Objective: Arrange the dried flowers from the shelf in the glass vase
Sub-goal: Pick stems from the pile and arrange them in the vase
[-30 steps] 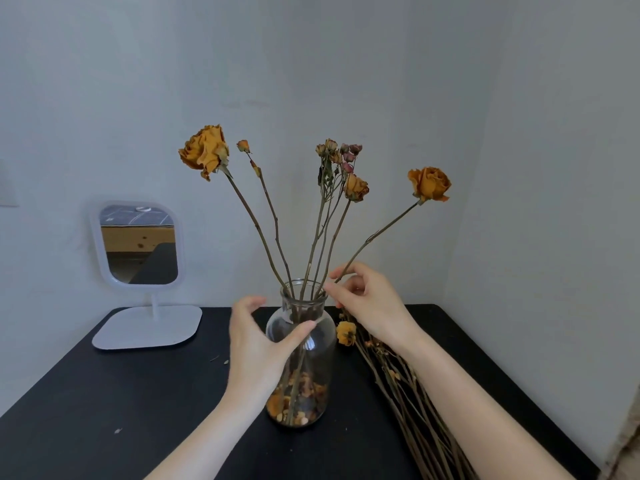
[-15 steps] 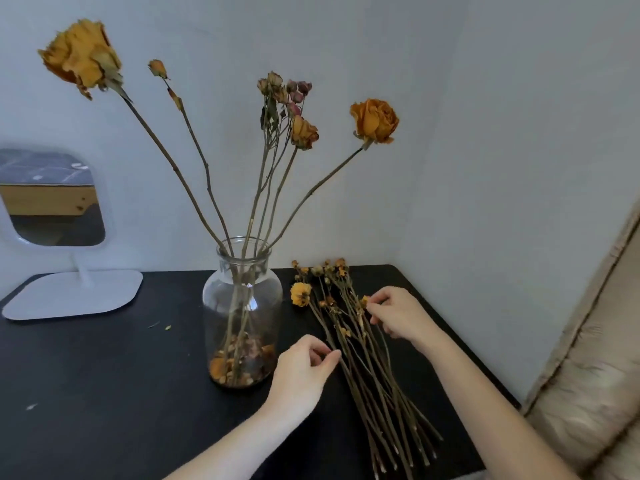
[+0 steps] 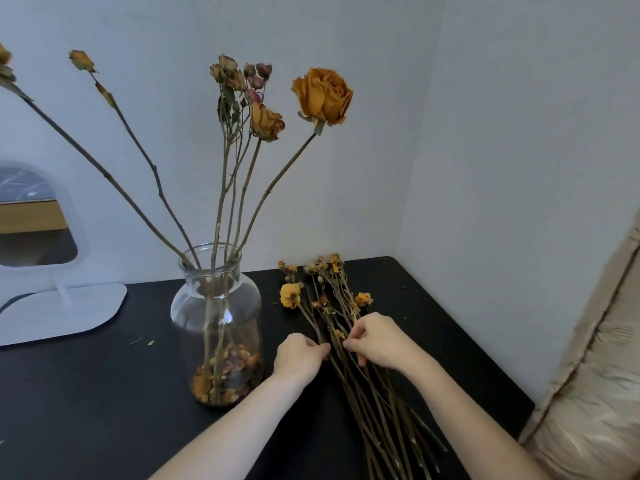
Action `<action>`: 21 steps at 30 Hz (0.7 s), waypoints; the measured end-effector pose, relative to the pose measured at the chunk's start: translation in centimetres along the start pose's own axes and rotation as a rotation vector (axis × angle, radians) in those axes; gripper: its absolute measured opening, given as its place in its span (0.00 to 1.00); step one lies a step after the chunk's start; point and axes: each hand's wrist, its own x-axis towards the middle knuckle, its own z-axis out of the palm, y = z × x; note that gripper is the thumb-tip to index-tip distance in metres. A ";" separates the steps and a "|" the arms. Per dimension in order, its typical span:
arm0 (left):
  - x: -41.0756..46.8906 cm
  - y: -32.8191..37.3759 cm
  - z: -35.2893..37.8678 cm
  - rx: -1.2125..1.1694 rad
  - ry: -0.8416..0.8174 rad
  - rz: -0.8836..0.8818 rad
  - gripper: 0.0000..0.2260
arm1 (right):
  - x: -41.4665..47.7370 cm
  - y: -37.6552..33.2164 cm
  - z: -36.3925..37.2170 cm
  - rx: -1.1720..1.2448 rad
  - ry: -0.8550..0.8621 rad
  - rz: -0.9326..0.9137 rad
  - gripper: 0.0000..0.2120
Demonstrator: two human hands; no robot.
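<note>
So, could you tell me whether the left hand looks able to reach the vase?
Probably yes: the left hand sits just right of the vase with nothing between them, though it is pinching the stems.

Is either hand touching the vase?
No, both the left hand and right hand are on the loose stems beside the vase.

Black tabletop (image 3: 86, 393) lies under the grip, with a couple of dried scraps (image 3: 142, 341) on it well to the left. White stand mirror (image 3: 38, 220) sits far left and behind the grip, cut by the frame edge, its flat base (image 3: 62, 311) on the tabletop. White walls (image 3: 519, 133) meet in a corner behind-right of the grip, and a beige padded cushion (image 3: 595, 393) is far right, past the table edge.
</note>
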 end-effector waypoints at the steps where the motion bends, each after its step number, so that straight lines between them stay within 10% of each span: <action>1: -0.1 0.0 -0.1 -0.022 0.001 0.002 0.12 | 0.1 -0.1 0.2 -0.002 -0.007 0.004 0.10; 11: -1.3 -0.3 -1.0 -0.248 -0.056 0.090 0.13 | 0.1 -0.9 0.5 0.119 -0.048 0.027 0.14; 21: -1.3 -0.3 -2.2 0.026 0.138 0.198 0.12 | 0.9 -1.9 1.7 -0.074 -0.002 0.043 0.10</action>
